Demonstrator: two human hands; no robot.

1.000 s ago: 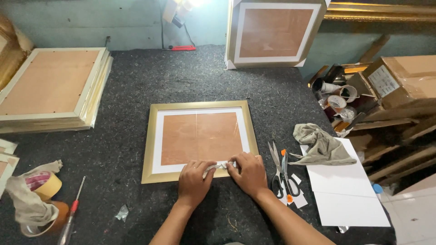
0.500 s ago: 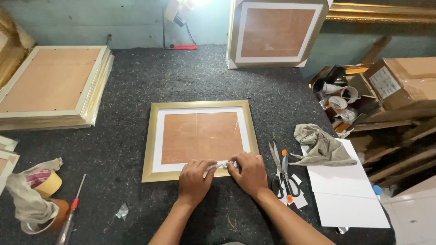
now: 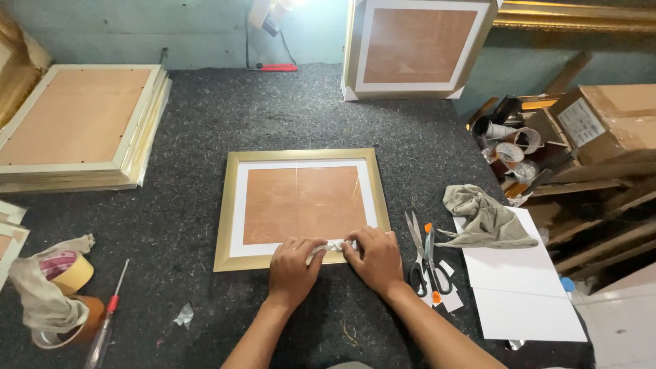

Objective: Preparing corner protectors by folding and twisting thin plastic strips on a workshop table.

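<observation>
You have 1 view only, worn on your head. It looks steeply down and forward over the dark felt table (image 3: 205, 130), near enough that your forearms enter from the bottom edge.

The left hand (image 3: 292, 270) and right hand (image 3: 374, 258) cover part of the gold frame (image 3: 301, 156)'s lower rail and most of the small whitish piece (image 3: 333, 246) pinched between them; what it is cannot be told. At the left edge, the stack of frames (image 3: 82, 130) is cut off. The cardboard box (image 3: 608, 116) at upper right runs out of view. The small scrap (image 3: 183, 316) at lower left is too small to identify.
</observation>
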